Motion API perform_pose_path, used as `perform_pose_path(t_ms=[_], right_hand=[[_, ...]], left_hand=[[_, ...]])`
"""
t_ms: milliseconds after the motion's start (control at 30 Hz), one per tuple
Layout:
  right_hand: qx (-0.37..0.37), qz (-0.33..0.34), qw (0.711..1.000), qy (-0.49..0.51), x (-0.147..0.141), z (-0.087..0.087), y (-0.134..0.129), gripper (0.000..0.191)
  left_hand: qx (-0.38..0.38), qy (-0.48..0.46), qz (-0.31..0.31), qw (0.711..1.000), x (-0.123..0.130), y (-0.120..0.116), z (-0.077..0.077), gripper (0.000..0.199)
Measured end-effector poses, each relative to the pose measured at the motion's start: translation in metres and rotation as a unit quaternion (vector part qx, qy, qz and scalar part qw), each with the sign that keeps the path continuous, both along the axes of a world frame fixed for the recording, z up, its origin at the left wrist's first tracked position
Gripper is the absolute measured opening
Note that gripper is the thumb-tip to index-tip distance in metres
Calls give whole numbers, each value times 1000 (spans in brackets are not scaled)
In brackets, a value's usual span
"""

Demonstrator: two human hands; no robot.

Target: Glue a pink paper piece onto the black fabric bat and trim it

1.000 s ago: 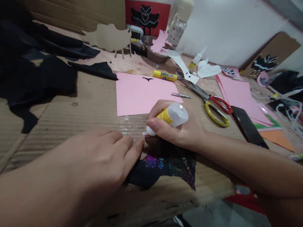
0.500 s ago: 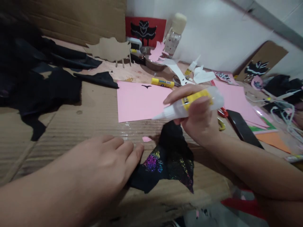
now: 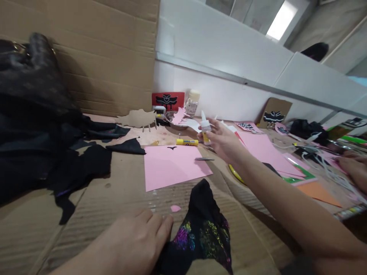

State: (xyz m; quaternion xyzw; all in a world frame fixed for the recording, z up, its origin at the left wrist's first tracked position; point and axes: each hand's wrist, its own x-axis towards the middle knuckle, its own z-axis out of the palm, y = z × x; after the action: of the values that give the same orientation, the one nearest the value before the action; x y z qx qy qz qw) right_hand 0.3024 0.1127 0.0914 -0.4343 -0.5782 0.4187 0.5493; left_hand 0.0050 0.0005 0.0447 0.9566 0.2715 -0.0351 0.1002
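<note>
My left hand lies on the cardboard, holding nothing, its fingers resting flat beside the edge of a black fabric piece with glitter patches. A small pink paper scrap sits just beyond its fingertips. Reaching toward the back, my right hand grips a glue bottle, its white nozzle pointing up. Below that hand, tweezers lie across a pink paper sheet. The sheet carries a tiny black cutout near its far edge. A yellow glue stick lies just behind it.
Black fabric is heaped at left, near a cardboard cutout. A metal bowl with pink paper and a bottle stand at the wall. More pink paper and a white cable lie right, near another person's hand.
My right hand has carried the glue bottle away from above the black fabric toward the back, turning it nozzle-up. The view has tilted upward. My left hand stays by the fabric.
</note>
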Motion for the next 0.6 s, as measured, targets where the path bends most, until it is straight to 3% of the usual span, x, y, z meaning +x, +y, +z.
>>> perform_pose_path(t_ms=[67, 133, 333, 467, 600], right_hand=[[26, 0, 991, -130, -14, -3, 26, 32], [42, -19, 977, -207, -33, -8, 54, 34], [-5, -28, 976, -216, -79, -46, 116, 33], [-46, -58, 970, -232, -81, -61, 123, 34], [-39, -84, 967, -237, -68, -49, 106, 61]], left_hand=[[2, 6, 1, 1000, -2, -1, 0, 68], [3, 18, 0, 1000, -2, -1, 1, 68], [2, 77, -29, 997, 5, 4, 10, 69], [20, 91, -50, 994, 6, 4, 17, 73], [7, 103, -42, 994, 0, 0, 19, 61]])
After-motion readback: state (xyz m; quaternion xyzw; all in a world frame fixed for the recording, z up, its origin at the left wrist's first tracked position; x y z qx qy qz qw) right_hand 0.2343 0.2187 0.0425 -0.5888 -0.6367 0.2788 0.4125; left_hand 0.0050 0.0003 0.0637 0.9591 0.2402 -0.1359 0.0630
